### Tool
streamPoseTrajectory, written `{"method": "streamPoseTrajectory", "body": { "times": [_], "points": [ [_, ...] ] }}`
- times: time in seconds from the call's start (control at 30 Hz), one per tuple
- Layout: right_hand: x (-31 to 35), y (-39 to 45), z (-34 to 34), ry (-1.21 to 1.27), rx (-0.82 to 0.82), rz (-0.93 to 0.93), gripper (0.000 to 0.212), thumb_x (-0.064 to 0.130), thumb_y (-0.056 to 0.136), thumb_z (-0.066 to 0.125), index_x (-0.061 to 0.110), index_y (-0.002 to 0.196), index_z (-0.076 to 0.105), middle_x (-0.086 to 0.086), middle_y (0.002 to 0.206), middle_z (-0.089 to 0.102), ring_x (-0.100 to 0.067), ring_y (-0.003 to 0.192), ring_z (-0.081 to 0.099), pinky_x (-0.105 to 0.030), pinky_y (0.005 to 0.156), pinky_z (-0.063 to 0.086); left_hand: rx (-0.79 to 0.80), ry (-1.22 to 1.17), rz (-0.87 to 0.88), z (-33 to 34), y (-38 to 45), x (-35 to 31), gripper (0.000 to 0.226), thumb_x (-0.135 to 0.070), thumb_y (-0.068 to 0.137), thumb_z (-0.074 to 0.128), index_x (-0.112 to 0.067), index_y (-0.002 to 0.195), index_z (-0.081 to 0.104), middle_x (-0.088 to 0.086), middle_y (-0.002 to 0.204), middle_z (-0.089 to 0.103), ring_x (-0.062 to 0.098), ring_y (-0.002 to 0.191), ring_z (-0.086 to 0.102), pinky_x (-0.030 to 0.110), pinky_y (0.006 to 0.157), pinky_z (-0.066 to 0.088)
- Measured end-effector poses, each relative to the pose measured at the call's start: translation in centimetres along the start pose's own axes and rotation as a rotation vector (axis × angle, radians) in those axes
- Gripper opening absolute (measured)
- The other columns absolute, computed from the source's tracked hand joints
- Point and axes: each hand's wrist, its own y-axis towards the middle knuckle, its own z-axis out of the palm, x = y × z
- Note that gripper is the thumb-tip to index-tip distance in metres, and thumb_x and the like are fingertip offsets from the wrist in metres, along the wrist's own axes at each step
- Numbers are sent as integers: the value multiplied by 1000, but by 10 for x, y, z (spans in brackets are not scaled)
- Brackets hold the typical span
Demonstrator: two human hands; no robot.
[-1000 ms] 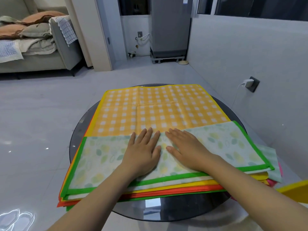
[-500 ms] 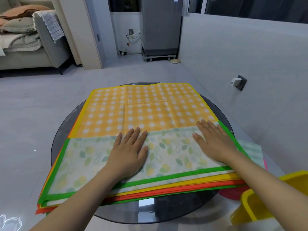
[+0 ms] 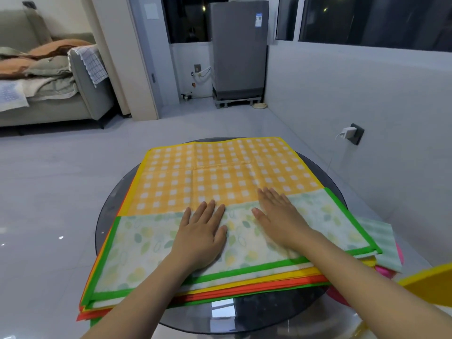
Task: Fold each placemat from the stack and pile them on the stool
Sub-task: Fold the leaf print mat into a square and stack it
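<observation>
A green-edged placemat with a pale leaf print [image 3: 151, 250] lies folded in half on top of the stack. Under it shows an orange checked placemat [image 3: 220, 172], with yellow, orange and green edges of several more below. The stack rests on a round dark glass table [image 3: 256, 314]. My left hand [image 3: 200, 236] lies flat on the middle of the leaf placemat, fingers straight. Just to its right, my right hand [image 3: 276, 216] presses flat on the same mat, fingertips reaching its far fold. A yellow stool corner [image 3: 430, 285] shows at the right edge.
A pale green mat [image 3: 381, 245] and a pink one [image 3: 386, 270] stick out at the stack's right side. A white wall with a plugged-in charger [image 3: 347, 132] runs along the right. A grey sofa [image 3: 49, 99] and a grey fridge [image 3: 237, 52] stand far off across the tiled floor.
My right hand slid out to the mat's right side half a second ago and has come back toward the middle. My left hand stayed pressed in place. The view has shifted slightly.
</observation>
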Motion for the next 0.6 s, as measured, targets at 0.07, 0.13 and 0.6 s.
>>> {"method": "streamPoseTrajectory", "body": {
  "times": [0.07, 0.13, 0.6],
  "points": [
    [20, 3, 6, 12, 20, -90, 60, 44, 100, 17, 18, 151, -3, 3, 159, -6, -8, 145, -9, -28, 118, -8, -5, -7, -5, 0, 0, -1, 55, -47, 100, 12, -32, 150, -5, -8, 159, -11, 10, 145, -13, 41, 119, -8],
    [33, 6, 14, 1, 45, -145, 59, 44, 101, 16, 19, 151, -1, 4, 159, -4, -7, 145, -7, -26, 117, -8, -3, -20, -1, -1, 1, 0, 55, -46, 100, 13, -32, 151, -4, -8, 159, -10, 10, 145, -13, 41, 119, -9],
    [34, 8, 25, -126, 82, -137, 60, 49, 98, 8, 22, 150, -7, 8, 157, -12, -4, 143, -13, -26, 116, -11, -24, -11, -175, -8, -39, 88, 64, -51, 93, 2, -26, 151, -3, -10, 158, -9, 5, 145, -12, 34, 119, -9]
  ]
}}
